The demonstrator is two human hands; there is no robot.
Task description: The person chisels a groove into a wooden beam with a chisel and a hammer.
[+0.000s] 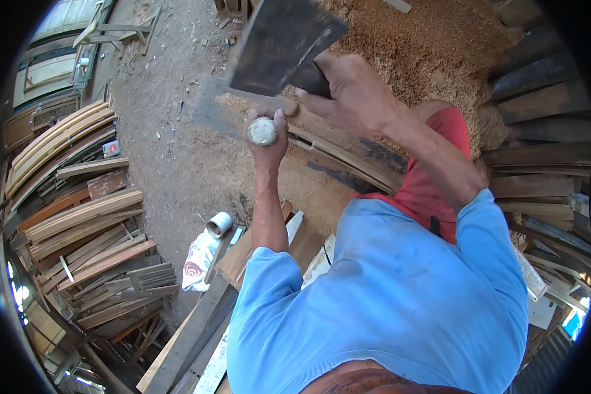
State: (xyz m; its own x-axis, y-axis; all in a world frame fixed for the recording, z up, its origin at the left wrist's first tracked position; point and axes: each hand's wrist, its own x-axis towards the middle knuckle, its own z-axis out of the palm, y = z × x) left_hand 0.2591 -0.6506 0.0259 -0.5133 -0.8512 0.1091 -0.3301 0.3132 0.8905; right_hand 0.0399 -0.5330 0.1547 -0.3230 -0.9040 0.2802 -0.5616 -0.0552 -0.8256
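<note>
The head view looks down past a light-blue shirt (387,295) and red shorts (437,174) to two bare hands held apart from each other. The right hand (360,88) is clamped on the rear part of a broad dark blade (279,49), which reaches out to the left and up, slightly blurred. The left hand (269,153) grips a round-ended piece (262,131), its pale, rough end facing up between fingers and thumb, just below the blade's lower edge; whether blade and piece touch, I cannot tell.

Beneath the hands a grey board (210,118) lies on the ground, with some shavings on it. Long beams (197,328) run along the lower left, and beyond the left forearm sit a white open-ended cylinder (224,220) and a crumpled white bag (202,256). Reddish-brown shavings (427,59) heap up past the right hand. Farther out, stacked planks (85,217) fill the left side, and dark boards (538,102) line the right.
</note>
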